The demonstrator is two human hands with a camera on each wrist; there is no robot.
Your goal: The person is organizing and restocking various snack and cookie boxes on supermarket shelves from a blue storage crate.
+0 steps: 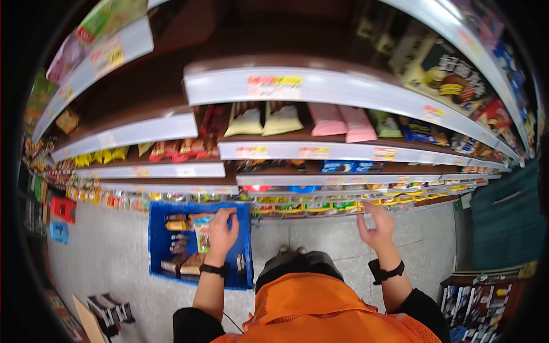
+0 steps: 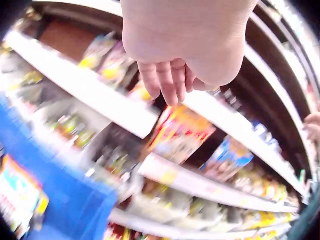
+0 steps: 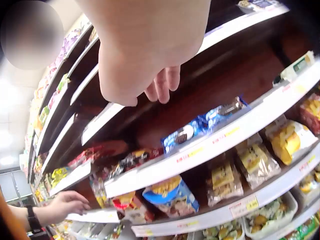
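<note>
My left hand [image 1: 223, 233] hangs above the blue crate [image 1: 247, 243], fingers relaxed and holding nothing. Packaged snacks lie in that crate, among them a light-coloured bag [image 1: 203, 239] and a brown box [image 1: 191, 264]. Out to the right, my right hand [image 1: 377, 227] is held in front of the lower shelves with nothing in it. The right wrist view has its loosely bent fingers [image 3: 161, 87] above a shelf with blue snack packs [image 3: 187, 134]. In the left wrist view, an orange-and-white bag [image 2: 181, 134] stands on the shelf beyond my left fingers [image 2: 167, 82].
Tiered shelves with white price strips [image 1: 297, 150] span the front. They carry cream bags [image 1: 246, 120], pink bags [image 1: 355, 123] and bins of small goods. On the left floor are a red container [image 1: 63, 210] and a light-blue stool [image 1: 59, 232]. A dark green curtain [image 1: 506, 223] hangs at right.
</note>
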